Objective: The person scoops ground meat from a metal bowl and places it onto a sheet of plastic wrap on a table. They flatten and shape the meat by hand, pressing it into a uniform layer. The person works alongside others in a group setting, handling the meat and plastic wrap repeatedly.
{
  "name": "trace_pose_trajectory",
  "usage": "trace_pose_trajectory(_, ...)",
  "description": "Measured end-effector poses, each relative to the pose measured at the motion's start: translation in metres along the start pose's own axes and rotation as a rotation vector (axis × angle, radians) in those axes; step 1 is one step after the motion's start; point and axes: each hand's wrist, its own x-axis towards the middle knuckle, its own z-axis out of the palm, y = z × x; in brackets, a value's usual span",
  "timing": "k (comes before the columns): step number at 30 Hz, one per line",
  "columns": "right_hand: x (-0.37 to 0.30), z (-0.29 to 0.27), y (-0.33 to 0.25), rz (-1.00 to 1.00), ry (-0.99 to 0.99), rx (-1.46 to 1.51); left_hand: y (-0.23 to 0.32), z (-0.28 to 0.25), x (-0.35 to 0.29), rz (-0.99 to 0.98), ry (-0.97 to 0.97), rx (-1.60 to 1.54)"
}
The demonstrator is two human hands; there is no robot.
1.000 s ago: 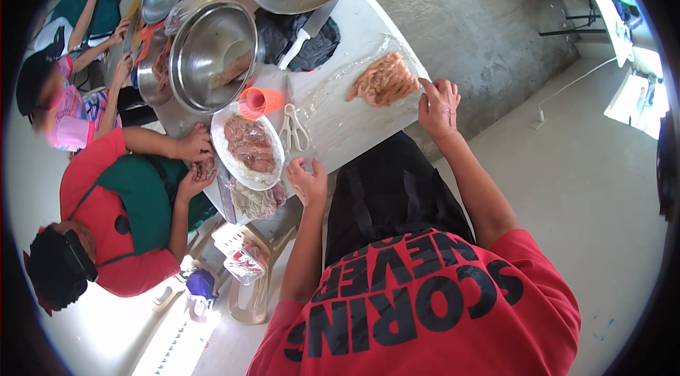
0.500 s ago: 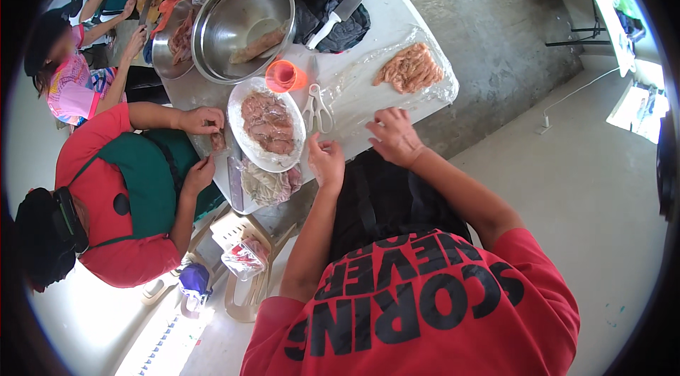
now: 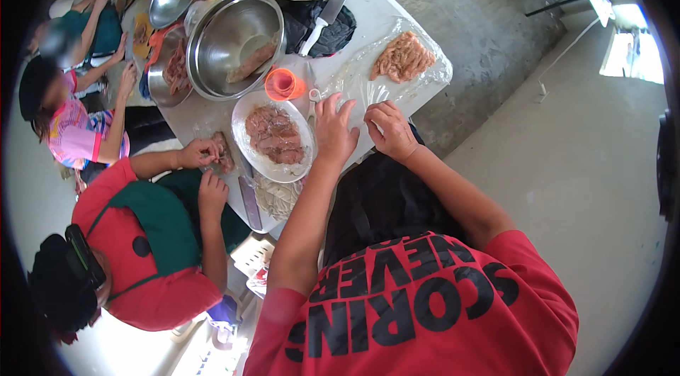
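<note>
A flattened slab of raw minced meat [image 3: 403, 57] lies on a clear plastic sheet [image 3: 345, 85] at the table's right end. My right hand [image 3: 392, 133] is at the sheet's near edge, fingertips pinched together on the film, which shows creases running from them. Just left of it, my left hand [image 3: 335, 128] hovers over the near edge with fingers apart, holding nothing that I can see. It covers most of the white-handled scissors [image 3: 314, 94]. An oval white plate [image 3: 303, 136] with film-covered meat pieces stands to its left.
An orange cup [image 3: 285, 84], a large steel bowl [image 3: 200, 57] holding a meat roll and a white-handled knife [image 3: 313, 37] lie beyond the plate. A co-worker in red [image 3: 159, 234] handles meat at the left, beside a broad blade [image 3: 249, 202].
My left hand has moved forward and right, from beside the plate to over the scissors. The right hand's spread fingers have closed at the film's edge. The view has shifted slightly.
</note>
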Motion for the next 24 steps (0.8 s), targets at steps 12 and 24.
trace_pose_trajectory(12, -0.008, -0.01, 0.057, 0.728, 0.498, 0.616, -0.03, 0.006, 0.125, 0.202, -0.155, -0.017)
trace_pose_trajectory(24, 0.024, -0.056, 0.087, 0.933, 0.472, 0.205, -0.003, 0.047, 0.234, -0.161, -0.652, -0.637)
